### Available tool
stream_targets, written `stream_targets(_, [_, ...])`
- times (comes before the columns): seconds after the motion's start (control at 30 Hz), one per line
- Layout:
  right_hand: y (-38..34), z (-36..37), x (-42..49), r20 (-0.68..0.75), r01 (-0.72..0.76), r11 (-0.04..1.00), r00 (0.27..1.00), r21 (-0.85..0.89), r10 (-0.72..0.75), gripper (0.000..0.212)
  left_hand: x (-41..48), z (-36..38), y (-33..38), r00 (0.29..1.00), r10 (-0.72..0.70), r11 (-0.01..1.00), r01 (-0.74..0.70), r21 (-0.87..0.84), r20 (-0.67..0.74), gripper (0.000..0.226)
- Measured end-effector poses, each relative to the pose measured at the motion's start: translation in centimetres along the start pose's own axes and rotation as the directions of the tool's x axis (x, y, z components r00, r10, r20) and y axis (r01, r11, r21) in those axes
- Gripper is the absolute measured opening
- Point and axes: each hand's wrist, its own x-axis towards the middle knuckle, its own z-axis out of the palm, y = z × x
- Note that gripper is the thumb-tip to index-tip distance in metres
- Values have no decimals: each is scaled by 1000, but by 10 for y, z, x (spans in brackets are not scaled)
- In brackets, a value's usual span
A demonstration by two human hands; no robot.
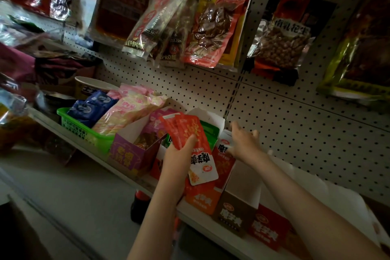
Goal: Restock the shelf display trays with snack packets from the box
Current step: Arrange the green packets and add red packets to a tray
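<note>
Right forearm reaches in from five o'clock above the shelf and its row of display trays. Its right hand, fingers spread, touches the red tray top. Just at seven o'clock of it, the left hand grips red snack packets.

One wide-angle camera, worn on the person's head, looks forward and down at a tilt onto the shelf close below and the pegboard wall behind it, left hand and right hand mid-frame.
</note>
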Motion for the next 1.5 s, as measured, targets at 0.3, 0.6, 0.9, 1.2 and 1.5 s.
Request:
stream_targets(0.3, [-45, -64, -34, 232, -23, 725, 954, 689, -191, 46, 5, -11, 4, 998, -15, 974, 1, -227, -60, 47])
stream_targets(0.6, [-48, -59, -39, 373, -174, 639, 908, 749, -190, 42, 4, -5, 12, 995, -72, 936, 44, -348, -69, 27])
stream_targets(0.9, [13, -89, -9, -41, 20, 483, 999, 875, 32, 16, 8, -10, 2, 998, 1, 988, -11, -157, -62, 27])
stream_targets(1.2, [16, -88, 10, -75, 264, 919, 965, 295, -253, 43, 3, -3, -7, 997, -17, 999, 21, -48, 74, 46])
stream_targets(1.5, [-5, -9, 2, 222, 200, 975, 951, 95, -217, 42, 1, -5, -8, 997, -3, 998, 9, -68, 80, 31])
